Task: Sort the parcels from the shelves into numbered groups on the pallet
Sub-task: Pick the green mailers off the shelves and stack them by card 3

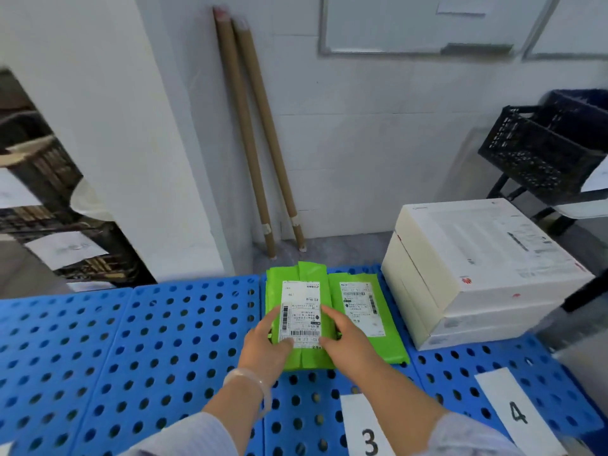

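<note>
Blue perforated pallet [148, 340] fills the lower frame; white wall [362, 143] behind, two cardboard tubes [250, 143] leaning on it. Stacked white boxes [477, 258] sit on the pallet at right, with a black crate [533, 153] at upper right. Paper signs "3" [368, 436] and "4" [516, 413] lie at lower right.

Green parcel [301, 301] at frame centre, above sign "3" and overlapping a second green parcel [362, 304] to its right. Left hand [266, 343] and right hand [345, 337] grip its near end — thumbs pressed on the white label, fingers curled round the side edges.
</note>
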`<state>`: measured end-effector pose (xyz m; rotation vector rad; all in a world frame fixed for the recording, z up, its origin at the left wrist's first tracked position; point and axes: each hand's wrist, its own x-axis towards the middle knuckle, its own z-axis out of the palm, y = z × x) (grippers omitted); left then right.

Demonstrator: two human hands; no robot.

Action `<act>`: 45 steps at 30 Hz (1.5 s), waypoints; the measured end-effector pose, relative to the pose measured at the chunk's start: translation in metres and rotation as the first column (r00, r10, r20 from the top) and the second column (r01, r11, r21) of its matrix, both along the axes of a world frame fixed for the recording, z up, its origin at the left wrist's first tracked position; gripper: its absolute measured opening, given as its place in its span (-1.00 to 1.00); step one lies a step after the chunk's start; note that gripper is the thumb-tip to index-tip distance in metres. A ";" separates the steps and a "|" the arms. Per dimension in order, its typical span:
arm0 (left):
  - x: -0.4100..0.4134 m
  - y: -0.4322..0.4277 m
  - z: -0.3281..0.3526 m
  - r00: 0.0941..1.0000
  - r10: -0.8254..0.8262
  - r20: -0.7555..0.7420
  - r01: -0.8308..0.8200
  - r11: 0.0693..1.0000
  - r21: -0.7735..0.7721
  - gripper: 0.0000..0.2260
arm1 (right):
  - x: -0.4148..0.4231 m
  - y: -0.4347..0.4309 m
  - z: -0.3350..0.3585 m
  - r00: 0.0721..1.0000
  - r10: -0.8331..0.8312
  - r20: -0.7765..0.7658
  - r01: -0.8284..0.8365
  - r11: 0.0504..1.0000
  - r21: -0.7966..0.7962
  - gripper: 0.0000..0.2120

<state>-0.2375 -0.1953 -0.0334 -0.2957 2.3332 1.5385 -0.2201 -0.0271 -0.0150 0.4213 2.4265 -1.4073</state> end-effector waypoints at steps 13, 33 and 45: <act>-0.015 -0.004 -0.014 0.998 -0.066 0.004 0.064 0.948 -0.311 -0.43 | -0.023 0.000 -0.017 0.995 0.102 -0.023 -0.100 0.992 0.073 -0.41; 0.095 0.120 0.054 0.277 -0.952 -0.126 0.522 0.260 -0.812 -0.31 | 0.224 0.064 0.046 0.987 -0.156 -0.039 0.137 0.685 0.715 -0.20; 0.340 0.257 0.077 -0.167 -0.963 -0.210 0.590 0.073 -0.804 -0.32 | 0.494 0.126 0.064 0.802 -0.595 -0.061 0.445 0.525 0.725 -0.13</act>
